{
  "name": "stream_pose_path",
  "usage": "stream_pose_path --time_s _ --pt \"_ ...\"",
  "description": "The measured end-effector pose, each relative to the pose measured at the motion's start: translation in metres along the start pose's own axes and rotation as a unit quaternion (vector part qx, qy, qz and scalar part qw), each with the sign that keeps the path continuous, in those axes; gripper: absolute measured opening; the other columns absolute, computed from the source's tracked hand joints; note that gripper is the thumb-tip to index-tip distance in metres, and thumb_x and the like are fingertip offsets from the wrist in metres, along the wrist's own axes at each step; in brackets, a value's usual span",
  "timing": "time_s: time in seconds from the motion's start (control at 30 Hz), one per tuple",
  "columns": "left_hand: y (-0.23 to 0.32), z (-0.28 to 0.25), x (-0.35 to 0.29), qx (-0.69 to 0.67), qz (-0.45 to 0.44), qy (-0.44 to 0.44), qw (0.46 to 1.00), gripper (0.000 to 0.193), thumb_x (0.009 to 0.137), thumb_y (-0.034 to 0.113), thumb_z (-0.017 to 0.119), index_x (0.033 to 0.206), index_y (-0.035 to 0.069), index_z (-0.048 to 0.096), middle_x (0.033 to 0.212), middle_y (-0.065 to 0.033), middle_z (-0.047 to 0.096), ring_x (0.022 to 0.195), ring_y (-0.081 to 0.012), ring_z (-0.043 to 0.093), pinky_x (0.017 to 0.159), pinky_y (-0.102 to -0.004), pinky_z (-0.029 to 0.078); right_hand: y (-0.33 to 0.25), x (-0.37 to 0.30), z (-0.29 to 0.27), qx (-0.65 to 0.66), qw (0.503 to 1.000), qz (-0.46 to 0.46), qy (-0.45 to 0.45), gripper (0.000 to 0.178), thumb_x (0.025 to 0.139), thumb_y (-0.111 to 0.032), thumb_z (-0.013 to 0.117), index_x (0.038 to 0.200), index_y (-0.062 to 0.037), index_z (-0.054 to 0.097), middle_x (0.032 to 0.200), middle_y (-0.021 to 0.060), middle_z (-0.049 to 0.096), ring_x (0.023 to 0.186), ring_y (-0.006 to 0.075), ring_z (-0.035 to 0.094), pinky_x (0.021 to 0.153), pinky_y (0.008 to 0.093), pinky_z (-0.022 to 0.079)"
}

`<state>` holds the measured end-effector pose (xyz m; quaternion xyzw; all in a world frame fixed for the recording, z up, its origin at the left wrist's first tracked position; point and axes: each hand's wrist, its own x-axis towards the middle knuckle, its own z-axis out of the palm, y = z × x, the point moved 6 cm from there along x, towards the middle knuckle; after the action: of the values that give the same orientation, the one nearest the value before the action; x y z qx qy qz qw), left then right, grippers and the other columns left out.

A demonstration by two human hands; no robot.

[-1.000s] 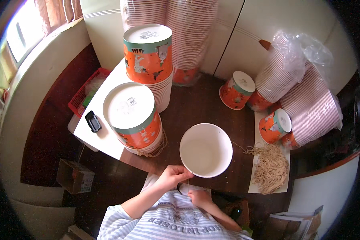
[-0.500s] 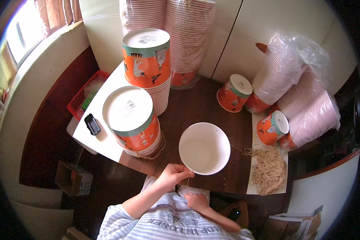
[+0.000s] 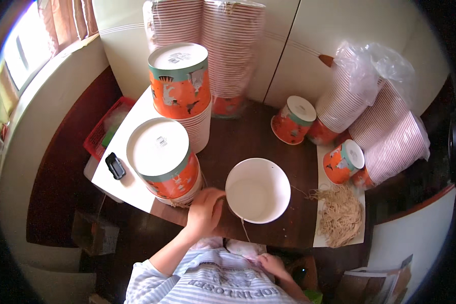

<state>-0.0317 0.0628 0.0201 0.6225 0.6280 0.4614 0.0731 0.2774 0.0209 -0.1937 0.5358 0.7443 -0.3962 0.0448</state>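
Observation:
A white paper tub [image 3: 257, 190] stands mouth up on the dark table, seen from above with its inside bare. A thin string [image 3: 245, 230] hangs from its near rim. My left hand [image 3: 205, 210] is just left of the tub, fingers bent toward its side, thumb apart from the forefinger, nothing visible in it; motion blurs it a little. Left of it rises a stack of upturned orange tubs [image 3: 175, 177] with white bottoms and green bands, with string around its lower part. On my lap lies my right hand [image 3: 272, 264], its fingers loosely stretched and partly in shade.
Another upturned tub stack [image 3: 182, 101] stands behind. Tall wrapped stacks [image 3: 233, 50] lean at the wall, with more wrapped stacks [image 3: 385, 131] on the right. Two small upturned tubs [image 3: 293, 121] sit before those. A string heap [image 3: 340, 215] lies right; a black case [image 3: 115, 166] lies left.
My left hand has let go of the tub's near rim and moved up and left, beside the tub. The hanging string now shows. My right hand has shifted right and down on my lap.

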Motion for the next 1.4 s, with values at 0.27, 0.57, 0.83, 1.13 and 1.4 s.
stream_pose_path --time_s 0.27,0.57,0.83,1.13,1.4 --pt "0.026 0.004 0.01 0.208 0.22 -0.174 0.937 0.029 0.066 0.014 0.055 0.094 0.008 0.058 0.102 -0.0065 0.055 0.088 -0.0254 0.052 0.072 -0.0356 0.046 0.046 -0.028 -0.094 0.108 0.971 0.132 0.165 0.026 0.083 -0.024 0.043 0.086 -0.0049 0.062 0.065 0.0108 0.059 0.061 0.024 0.058 0.059 0.0344 0.044" --pt "0.116 0.026 -0.043 0.062 0.361 -0.287 0.885 0.031 0.068 0.012 0.052 0.098 0.004 0.054 0.087 -0.0031 0.055 0.078 -0.0138 0.053 0.063 -0.023 0.048 0.009 -0.081 -0.212 -0.02 0.852 0.101 0.513 0.023 0.087 -0.02 0.042 0.096 -0.0012 0.051 0.096 0.0207 0.05 0.089 0.0343 0.048 0.076 0.0387 0.04" --pt "0.119 0.029 -0.015 -0.196 0.171 -0.222 0.94 0.02 0.072 0.006 0.06 0.092 0.004 0.058 0.087 -0.0084 0.058 0.07 -0.0211 0.058 0.058 -0.0295 0.05 -0.125 -0.04 -0.27 0.576 0.608 -0.437 0.328 0.05 0.085 -0.05 0.038 0.107 -0.0055 0.046 0.108 0.0117 0.05 0.099 0.0247 0.048 0.088 0.0374 0.037" --pt "0.077 0.039 0.003 -0.431 -0.078 -0.184 0.88 0.026 0.083 0.008 0.054 0.107 0.0 0.053 0.1 -0.0073 0.054 0.088 -0.01 0.049 0.066 -0.021 0.044 -0.243 -0.019 -0.236 0.65 0.552 -0.521 0.037 0.051 0.088 -0.049 0.029 0.107 -0.0059 0.048 0.109 0.014 0.049 0.101 0.0266 0.049 0.089 0.0407 0.039" --pt "0.079 0.062 -0.008 -0.513 -0.199 -0.266 0.791 0.02 0.082 0.009 0.056 0.098 -0.003 0.052 0.09 -0.003 0.055 0.081 -0.0071 0.051 0.074 -0.022 0.042 -0.263 -0.004 -0.216 0.561 0.634 -0.528 0.065 0.055 0.087 -0.052 0.025 0.105 -0.0053 0.049 0.111 0.0126 0.046 0.107 0.0228 0.042 0.095 0.0378 0.029"
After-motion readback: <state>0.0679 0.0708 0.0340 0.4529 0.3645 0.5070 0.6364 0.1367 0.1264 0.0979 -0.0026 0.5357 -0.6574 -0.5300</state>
